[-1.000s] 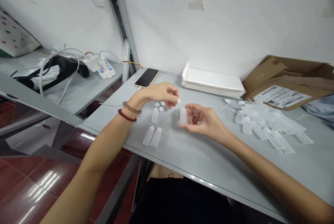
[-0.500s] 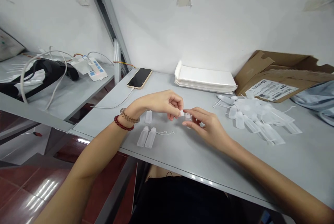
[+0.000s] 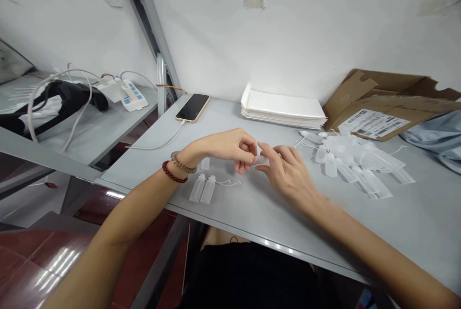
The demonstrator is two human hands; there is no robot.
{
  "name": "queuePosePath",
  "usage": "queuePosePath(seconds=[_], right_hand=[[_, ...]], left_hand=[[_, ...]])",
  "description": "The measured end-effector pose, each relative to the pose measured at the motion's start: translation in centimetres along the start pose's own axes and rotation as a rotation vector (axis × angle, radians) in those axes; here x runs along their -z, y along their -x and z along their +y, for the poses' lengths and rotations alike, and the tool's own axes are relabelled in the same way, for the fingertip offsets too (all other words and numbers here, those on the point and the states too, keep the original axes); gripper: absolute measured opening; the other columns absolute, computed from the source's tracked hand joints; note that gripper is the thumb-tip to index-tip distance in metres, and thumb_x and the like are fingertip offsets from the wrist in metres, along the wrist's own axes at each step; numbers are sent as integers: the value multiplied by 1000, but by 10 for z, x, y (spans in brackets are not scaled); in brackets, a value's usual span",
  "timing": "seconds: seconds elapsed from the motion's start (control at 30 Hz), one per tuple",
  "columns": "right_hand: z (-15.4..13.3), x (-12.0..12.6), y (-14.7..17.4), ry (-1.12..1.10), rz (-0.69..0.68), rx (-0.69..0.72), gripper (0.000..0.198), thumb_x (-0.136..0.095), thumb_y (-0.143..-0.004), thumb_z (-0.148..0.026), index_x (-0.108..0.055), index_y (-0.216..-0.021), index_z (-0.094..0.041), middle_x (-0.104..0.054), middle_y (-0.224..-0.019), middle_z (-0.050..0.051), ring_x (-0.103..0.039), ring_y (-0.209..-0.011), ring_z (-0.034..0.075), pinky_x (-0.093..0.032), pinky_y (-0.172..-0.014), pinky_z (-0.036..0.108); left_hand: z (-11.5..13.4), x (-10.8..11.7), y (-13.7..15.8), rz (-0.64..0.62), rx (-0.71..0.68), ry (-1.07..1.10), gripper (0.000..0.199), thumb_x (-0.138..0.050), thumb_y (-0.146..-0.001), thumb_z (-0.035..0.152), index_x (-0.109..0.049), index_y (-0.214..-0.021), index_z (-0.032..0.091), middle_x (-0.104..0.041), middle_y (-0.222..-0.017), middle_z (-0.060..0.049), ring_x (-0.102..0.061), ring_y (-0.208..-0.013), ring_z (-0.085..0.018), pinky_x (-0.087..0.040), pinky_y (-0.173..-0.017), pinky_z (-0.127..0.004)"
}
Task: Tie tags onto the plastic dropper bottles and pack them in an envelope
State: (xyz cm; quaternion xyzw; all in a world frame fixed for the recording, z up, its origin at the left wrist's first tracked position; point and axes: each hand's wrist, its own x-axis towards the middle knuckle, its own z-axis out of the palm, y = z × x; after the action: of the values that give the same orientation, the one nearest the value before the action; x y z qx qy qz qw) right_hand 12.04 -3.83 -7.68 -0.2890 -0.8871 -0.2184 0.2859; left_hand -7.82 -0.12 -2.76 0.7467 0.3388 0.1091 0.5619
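Observation:
My left hand [image 3: 242,149] is closed, thumb and fingers pinching the end of a small translucent squeeze bottle [image 3: 261,160]. Most of that bottle is hidden between my two hands. Just to its right is my right hand [image 3: 286,167], thumb and index finger spread apart around the bottle; whether its other fingers touch it is hidden. Nearer the table edge, two translucent bottles [image 3: 202,190] lie side by side, thin white tethered caps [image 3: 228,183] trailing to the right. Under my left wrist another bottle [image 3: 205,163] is partly covered.
A heap of loose bottles [image 3: 355,160] lies at right, before an open cardboard box [image 3: 392,102] and some grey-blue cloth [image 3: 435,136]. White envelopes [image 3: 284,107] are stacked against the wall. At back left is a phone [image 3: 193,107] on a cable; a power strip [image 3: 133,97] sits on the neighbouring table.
My left hand has shifted slightly right over the bottle's end. The fingers of my right hand have lifted and spread, and its wrist has turned. The bottle, upright before, now looks tilted.

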Motion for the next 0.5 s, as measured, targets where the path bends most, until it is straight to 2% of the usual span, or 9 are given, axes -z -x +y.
queuePosePath(seconds=[0.17,0.3,0.5], right_hand=[[0,3,-1,15,6,68,43,-42,-90,-6,-32,-132,-9,-58,-73,7,-48,-70,22,-43,-62,32],[0,6,0,36,-54,110,39,-38,-90,-3,-37,-127,-14,-56,-71,5,-48,-68,21,-43,-60,33],[-1,8,0,41,-52,132,41,-40,-88,-1,-37,-127,-11,-54,-69,6,-46,-69,22,-43,-60,33]], left_hand=[[-3,-1,-2,4,-13,50,8,-59,-77,21,-60,-72,15,-64,-64,0,-64,-54,-11,-52,-58,-23],[-3,-2,-3,19,40,12,9,-58,-77,20,-60,-70,15,-66,-65,0,-64,-54,-11,-51,-57,-22],[-2,-3,-5,53,87,44,12,-56,-78,22,-61,-70,15,-65,-63,1,-64,-52,-11,-50,-54,-21]])
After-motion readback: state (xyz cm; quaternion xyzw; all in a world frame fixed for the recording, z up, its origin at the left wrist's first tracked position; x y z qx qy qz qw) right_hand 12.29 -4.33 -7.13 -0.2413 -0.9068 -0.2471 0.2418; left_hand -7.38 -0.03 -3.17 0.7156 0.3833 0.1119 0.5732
